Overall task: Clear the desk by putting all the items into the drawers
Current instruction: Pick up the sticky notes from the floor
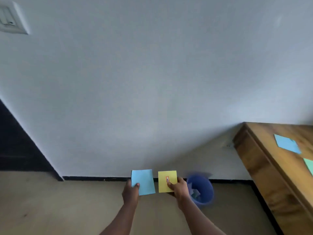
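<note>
My left hand [130,190] pinches a light blue paper sheet [143,181] by its lower left corner, held up in front of the wall. Beside it, my right hand [179,186] pinches a yellow paper sheet [165,179] with a small red-framed label in its middle. The wooden desk [264,167] stands at the right edge of the view. On its top lie another light blue sheet [287,144] and a green sheet [309,165], cut off by the frame. No drawer front is plainly visible.
A blue waste bin [202,187] with crumpled paper inside stands on the floor just right of my right hand, against the wall. A dark doorway [18,143] is at the left. A wall switch plate [11,18] is at the top left.
</note>
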`<control>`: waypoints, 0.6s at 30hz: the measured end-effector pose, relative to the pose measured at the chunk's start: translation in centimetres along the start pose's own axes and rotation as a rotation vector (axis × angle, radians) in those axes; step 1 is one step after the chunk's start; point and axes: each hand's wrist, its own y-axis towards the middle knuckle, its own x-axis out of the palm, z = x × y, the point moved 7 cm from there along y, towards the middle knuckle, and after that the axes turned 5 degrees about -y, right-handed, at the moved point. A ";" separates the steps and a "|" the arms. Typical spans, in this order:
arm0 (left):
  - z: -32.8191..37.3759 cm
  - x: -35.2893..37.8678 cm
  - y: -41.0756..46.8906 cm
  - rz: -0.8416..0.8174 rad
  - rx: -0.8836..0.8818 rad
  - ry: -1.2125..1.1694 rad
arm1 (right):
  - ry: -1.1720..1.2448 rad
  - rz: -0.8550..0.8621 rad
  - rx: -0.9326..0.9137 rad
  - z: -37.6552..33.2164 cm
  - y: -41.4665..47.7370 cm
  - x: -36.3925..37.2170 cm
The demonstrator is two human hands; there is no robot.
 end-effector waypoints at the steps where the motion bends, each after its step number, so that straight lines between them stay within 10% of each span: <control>1: 1.8 2.6 -0.6 -0.045 0.026 0.011 | 0.014 0.044 -0.002 -0.7 0.4 -2.6; 18: 15.3 46.4 -16.8 -0.884 0.226 0.315 | 0.561 0.920 -0.018 -1.8 -2.9 -44.6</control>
